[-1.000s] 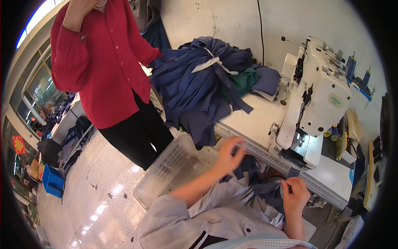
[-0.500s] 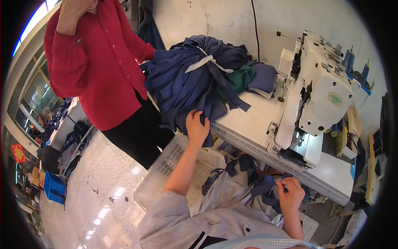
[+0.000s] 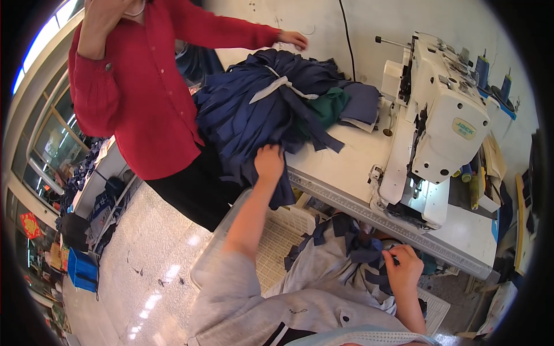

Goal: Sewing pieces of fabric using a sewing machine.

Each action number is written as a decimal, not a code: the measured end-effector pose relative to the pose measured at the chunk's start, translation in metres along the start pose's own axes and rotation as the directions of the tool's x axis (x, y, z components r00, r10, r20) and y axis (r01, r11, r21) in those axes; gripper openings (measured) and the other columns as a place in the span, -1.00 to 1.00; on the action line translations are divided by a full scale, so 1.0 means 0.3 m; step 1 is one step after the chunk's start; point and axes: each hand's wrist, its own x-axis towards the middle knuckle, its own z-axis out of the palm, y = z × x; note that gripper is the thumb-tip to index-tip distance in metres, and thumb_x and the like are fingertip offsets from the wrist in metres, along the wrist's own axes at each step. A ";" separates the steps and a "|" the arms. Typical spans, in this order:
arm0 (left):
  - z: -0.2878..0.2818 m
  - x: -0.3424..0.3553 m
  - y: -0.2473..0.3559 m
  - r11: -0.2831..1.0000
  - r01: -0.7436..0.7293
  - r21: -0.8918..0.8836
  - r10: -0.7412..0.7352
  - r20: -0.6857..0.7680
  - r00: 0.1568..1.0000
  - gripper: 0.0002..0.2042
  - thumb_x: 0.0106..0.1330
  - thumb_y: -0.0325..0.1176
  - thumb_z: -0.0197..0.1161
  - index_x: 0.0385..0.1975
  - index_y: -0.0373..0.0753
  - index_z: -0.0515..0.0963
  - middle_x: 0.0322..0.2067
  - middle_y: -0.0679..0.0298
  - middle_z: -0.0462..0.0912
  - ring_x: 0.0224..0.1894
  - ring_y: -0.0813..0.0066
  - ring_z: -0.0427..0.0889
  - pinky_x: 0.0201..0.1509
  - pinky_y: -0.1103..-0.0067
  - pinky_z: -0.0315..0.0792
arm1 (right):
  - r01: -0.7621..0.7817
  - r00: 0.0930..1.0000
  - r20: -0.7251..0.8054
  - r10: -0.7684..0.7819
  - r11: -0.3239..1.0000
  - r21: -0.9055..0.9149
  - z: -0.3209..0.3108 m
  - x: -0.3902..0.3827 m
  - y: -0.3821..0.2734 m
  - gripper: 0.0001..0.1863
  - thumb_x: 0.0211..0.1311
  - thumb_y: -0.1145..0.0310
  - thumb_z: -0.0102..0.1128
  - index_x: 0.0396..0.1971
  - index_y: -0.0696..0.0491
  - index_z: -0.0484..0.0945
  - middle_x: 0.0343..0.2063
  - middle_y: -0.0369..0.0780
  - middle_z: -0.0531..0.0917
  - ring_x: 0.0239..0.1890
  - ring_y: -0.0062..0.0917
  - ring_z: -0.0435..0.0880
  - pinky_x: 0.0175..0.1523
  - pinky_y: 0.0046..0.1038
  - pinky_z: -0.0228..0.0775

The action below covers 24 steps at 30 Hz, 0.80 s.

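Note:
A big bundle of navy fabric strips (image 3: pixel 242 104), tied with a white band (image 3: pixel 271 89), lies on the white sewing table (image 3: pixel 323 167). My left hand (image 3: pixel 269 163) is at the bundle's near edge, its fingers curled into strips that hang over the table edge. Over my lap my right hand (image 3: pixel 403 266) is closed, thumb and forefinger pinched at the end of a small navy fabric piece (image 3: pixel 367 254). More navy pieces (image 3: pixel 340 225) lie across my legs. Beside the bundle are a green cloth (image 3: pixel 330 108) and a folded grey-blue stack (image 3: pixel 359 102).
A white sewing machine (image 3: pixel 444 127) stands on the right of the table, thread spools (image 3: pixel 483 72) behind it. A person in a red shirt (image 3: pixel 150 98) stands at the left, one hand (image 3: pixel 293 39) beyond the bundle. A pale plastic basket (image 3: pixel 283 230) sits below my left arm.
The person in red has stretched an arm across behind the bundle. My left hand has shifted slightly up and left along the strips. My right hand stays almost in place.

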 end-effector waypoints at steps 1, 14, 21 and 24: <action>-0.010 0.047 -0.019 1.000 -0.017 -0.022 0.014 -0.096 0.995 -0.78 0.33 -0.14 0.22 -0.30 -0.16 0.60 -0.34 0.02 0.68 -0.25 -0.02 0.68 -0.20 0.17 0.55 | -0.005 1.000 0.002 0.005 1.000 0.003 0.003 0.000 0.012 -0.81 -0.07 0.46 0.54 -0.51 0.12 0.63 -0.44 -0.18 0.67 -0.45 -0.24 0.68 -0.40 -0.37 0.46; -0.305 0.434 -0.135 0.992 0.015 0.127 -0.007 -0.062 0.998 -0.76 0.38 -0.17 0.17 -0.18 -0.17 0.67 -0.20 0.03 0.72 -0.12 -0.04 0.69 -0.12 0.20 0.56 | -0.071 0.996 0.046 0.073 0.997 -0.037 0.019 -0.013 0.101 -0.80 -0.02 0.40 0.54 -0.51 0.08 0.61 -0.41 -0.23 0.67 -0.52 -0.27 0.65 -0.44 -0.38 0.45; -0.093 0.220 0.069 0.516 -0.791 0.329 0.783 0.193 0.591 -0.78 0.16 -0.31 0.17 -0.26 -0.21 0.64 -0.13 0.12 0.61 -0.02 0.09 0.56 0.35 0.16 0.27 | -0.151 0.985 0.081 0.153 0.988 -0.030 0.020 0.012 0.109 -0.81 -0.05 0.44 0.54 -0.52 0.11 0.63 -0.43 -0.18 0.67 -0.46 -0.25 0.68 -0.41 -0.35 0.47; -0.032 0.123 0.104 0.778 -0.597 0.196 0.531 0.303 0.791 -0.76 0.12 -0.21 0.25 -0.28 -0.16 0.68 -0.15 0.14 0.62 -0.01 0.10 0.54 0.40 0.09 0.20 | -0.115 0.991 0.070 0.116 0.993 -0.009 0.041 0.025 0.101 -0.81 -0.06 0.41 0.55 -0.52 0.09 0.64 -0.43 -0.21 0.68 -0.50 -0.28 0.67 -0.42 -0.35 0.47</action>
